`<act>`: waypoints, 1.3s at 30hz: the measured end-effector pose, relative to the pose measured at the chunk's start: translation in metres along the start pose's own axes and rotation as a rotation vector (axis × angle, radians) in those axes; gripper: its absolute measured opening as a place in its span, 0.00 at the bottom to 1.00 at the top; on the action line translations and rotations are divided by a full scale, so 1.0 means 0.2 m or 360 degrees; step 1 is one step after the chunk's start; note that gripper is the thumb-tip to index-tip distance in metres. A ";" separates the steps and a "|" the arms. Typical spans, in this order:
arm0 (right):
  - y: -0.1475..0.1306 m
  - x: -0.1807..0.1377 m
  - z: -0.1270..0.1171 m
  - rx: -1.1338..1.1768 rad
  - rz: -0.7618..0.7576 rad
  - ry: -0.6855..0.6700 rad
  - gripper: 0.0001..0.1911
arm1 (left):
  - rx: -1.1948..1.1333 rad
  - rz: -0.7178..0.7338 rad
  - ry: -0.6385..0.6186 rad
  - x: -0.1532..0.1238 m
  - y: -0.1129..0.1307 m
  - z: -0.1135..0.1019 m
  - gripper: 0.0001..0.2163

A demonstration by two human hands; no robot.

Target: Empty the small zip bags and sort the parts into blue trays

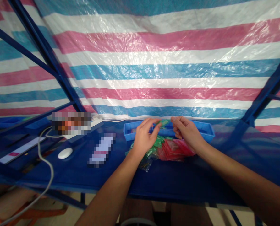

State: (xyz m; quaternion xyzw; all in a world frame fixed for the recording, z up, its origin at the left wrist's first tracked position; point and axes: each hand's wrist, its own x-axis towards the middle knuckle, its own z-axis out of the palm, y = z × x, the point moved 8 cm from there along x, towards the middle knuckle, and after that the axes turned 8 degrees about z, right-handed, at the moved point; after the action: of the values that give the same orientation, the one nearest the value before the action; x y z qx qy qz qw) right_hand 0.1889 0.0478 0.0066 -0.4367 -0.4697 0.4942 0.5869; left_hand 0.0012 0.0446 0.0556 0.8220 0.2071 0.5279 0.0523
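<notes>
My left hand [145, 135] and my right hand [186, 131] meet above a blue tray [207, 129] at the back of the blue table. Both pinch a small green packet [163, 123] between their fingertips, held just over the tray's front wall. Under my hands lies a heap of small packets in clear plastic, green ones [154, 150] on the left and red ones [175, 150] on the right. The tray's inside is mostly hidden by my hands.
A white round object [65, 153] and a white cable [46, 163] lie on the left of the blue table [182, 179]. Two blurred-out items sit left of the tray. Blue metal frame bars [47, 53] and a striped tarp [168, 62] close off the back.
</notes>
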 end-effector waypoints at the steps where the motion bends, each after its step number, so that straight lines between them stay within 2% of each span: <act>1: -0.02 0.00 -0.01 -0.0039 -0.0067 0.0047 0.22 | -0.0011 -0.0086 0.0024 0.00 -0.02 0.00 0.11; 4: -0.07 0.00 -0.02 -0.0238 -0.0252 0.0122 0.26 | -0.0135 -0.0292 0.0049 -0.01 -0.07 0.01 0.14; 9: -0.02 0.00 0.04 -0.0279 -0.0174 -0.0155 0.20 | -0.0385 -0.0406 -0.0028 -0.02 -0.10 0.06 0.19; 11: 0.00 0.00 0.03 -0.0232 -0.0144 -0.0149 0.19 | -0.0344 -0.0339 -0.0051 -0.01 -0.07 0.06 0.19; 15: 0.05 0.02 -0.01 0.0012 -0.0027 -0.0092 0.27 | -0.0194 0.0056 -0.0133 0.03 0.05 0.05 0.19; 18: 0.06 0.02 -0.01 0.0147 0.0123 -0.0095 0.28 | -0.0167 0.0228 -0.0181 0.03 0.09 0.05 0.11; 22: 0.04 0.00 0.02 0.0162 0.0244 -0.0127 0.30 | -0.0143 0.0151 -0.0141 0.02 0.04 0.05 0.06; 25: 0.04 -0.02 0.04 0.0095 0.0258 -0.0190 0.23 | -0.0108 -0.0007 -0.0014 0.01 -0.01 0.03 0.06; 29: 0.02 0.00 0.03 -0.0202 0.0098 -0.0199 0.23 | -0.0187 -0.0262 0.0060 -0.01 -0.09 0.03 0.13; 32: -0.01 0.04 -0.04 -0.0422 -0.0068 -0.0033 0.24 | -0.0113 -0.0324 0.0011 -0.02 -0.12 0.03 0.14; 36: -0.12 0.07 -0.15 -0.0990 -0.0515 0.0318 0.22 | 0.0086 -0.0211 -0.0237 -0.02 -0.12 0.08 0.08; 39: -0.16 0.08 -0.12 -0.1546 -0.0827 0.0278 0.18 | 0.0103 -0.0102 -0.0440 -0.03 -0.09 0.13 0.08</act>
State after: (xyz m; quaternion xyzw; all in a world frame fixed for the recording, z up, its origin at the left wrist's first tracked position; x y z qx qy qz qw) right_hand 0.2189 0.0586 0.0348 -0.5663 -0.6853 0.0219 0.4575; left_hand 0.0171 0.0620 0.0339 0.8811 0.2411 0.4008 0.0706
